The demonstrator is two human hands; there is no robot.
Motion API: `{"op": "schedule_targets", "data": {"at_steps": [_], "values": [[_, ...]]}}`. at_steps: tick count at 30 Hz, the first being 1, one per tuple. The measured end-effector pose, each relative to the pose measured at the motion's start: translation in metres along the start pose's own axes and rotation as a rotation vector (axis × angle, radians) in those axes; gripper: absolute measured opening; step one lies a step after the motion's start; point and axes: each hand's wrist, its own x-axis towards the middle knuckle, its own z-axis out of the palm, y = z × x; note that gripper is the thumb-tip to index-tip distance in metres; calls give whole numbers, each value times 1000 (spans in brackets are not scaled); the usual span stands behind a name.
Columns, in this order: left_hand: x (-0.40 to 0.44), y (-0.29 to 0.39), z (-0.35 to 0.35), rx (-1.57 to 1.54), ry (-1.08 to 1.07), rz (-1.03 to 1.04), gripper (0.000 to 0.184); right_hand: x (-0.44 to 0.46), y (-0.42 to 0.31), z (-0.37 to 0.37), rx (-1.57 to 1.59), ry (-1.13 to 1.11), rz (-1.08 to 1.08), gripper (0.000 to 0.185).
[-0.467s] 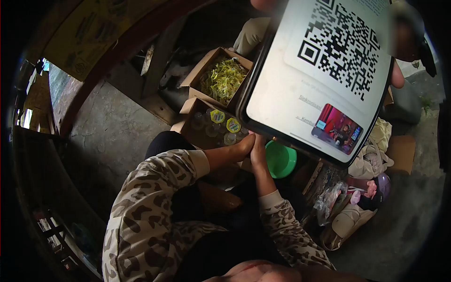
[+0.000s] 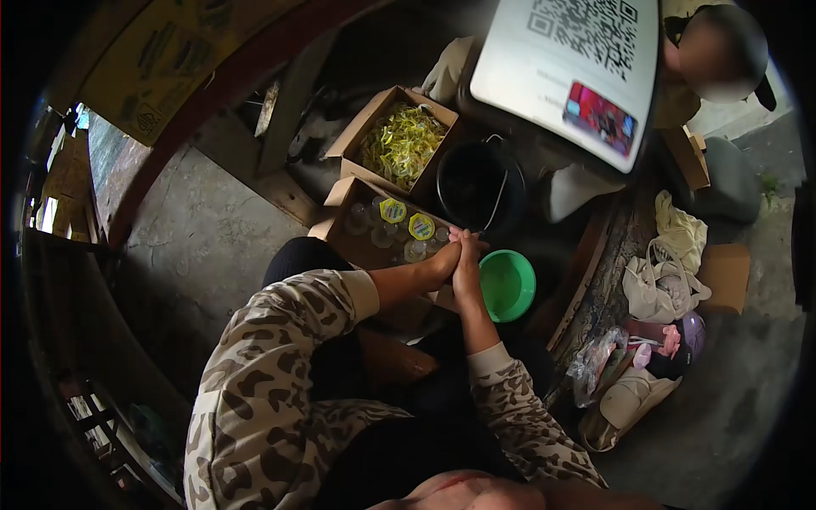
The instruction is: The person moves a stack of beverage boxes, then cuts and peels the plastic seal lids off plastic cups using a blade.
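My left hand (image 2: 442,263) and my right hand (image 2: 467,270) are pressed together in front of me, fingers closed against each other. No object shows in either one; the palms are hidden. Just beyond them is a cardboard box (image 2: 338,204) holding clear plastic cups (image 2: 382,235), a few with yellow-and-white lids (image 2: 421,226). Right beside my right hand stands a green basin (image 2: 532,285). Above my hands hangs a phone (image 2: 544,93) showing a QR code, close to the camera; how it is held is hidden in this view.
A second box (image 2: 355,136) contains a heap of yellow plastic strips (image 2: 404,144). Near it is a dark bucket (image 2: 444,183) with a wire handle. Another person (image 2: 680,102) is at upper right. Bags (image 2: 667,285) and a purple-and-black helmet (image 2: 693,336) lie at the right.
The phone has moved up and away from the camera, uncovering the bucket and the other person. My hands remain together in the same place.
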Motion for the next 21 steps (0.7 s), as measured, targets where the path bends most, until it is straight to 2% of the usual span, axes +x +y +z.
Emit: {"op": "schedule_targets", "data": {"at_steps": [1,2,4,5,7,11,13,15,17,21], "values": [[-10,13,12,100,106,-56,55,-3,-5,1,-16,-18,-5,64],[-9,12,14,100,105,-56,55,-5,-8,1,-32,-37,-9,65],[-6,10,18,-195,76,-66,60,-6,-10,3,2,-27,7,65],[4,-2,8,-194,75,-66,60,-6,-11,4,37,-17,23,66],[31,-33,-22,-60,46,-10,55,-1,-1,-1,38,-8,45,67],[-2,6,10,1,44,-45,62,8,18,-5,5,16,29,67],[13,-14,-5,25,-19,88,61,11,19,-5,-1,9,5,67],[34,-28,-16,42,-60,74,60,10,16,-4,6,-8,-16,67],[14,-7,-5,54,5,13,60,11,14,-3,11,-21,-27,67],[13,-4,-2,93,-1,36,61,10,12,-2,21,-33,-43,66]]}}
